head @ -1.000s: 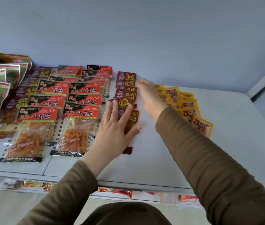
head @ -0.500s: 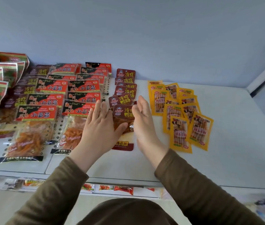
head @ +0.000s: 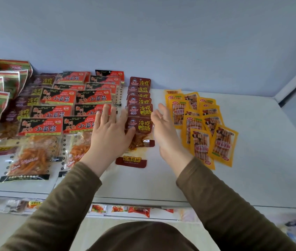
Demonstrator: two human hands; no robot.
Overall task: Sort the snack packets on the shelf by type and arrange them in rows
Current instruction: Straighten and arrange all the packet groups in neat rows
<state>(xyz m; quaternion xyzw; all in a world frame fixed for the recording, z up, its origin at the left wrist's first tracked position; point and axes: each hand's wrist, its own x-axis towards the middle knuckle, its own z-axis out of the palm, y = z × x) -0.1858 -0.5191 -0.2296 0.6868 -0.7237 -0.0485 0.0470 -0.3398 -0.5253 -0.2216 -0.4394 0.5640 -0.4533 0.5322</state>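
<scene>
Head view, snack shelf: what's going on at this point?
A person is squaring up the column of dark red packets on the white shelf. The left hand lies flat on the column's left edge, over the red-and-black packets; the right hand stands open against its right side. Neither hand grips anything. The yellow packets lie overlapped to the right.

A shop; snack packets point(head: 140, 113) rowed on white shelf point(head: 252, 178)
</scene>
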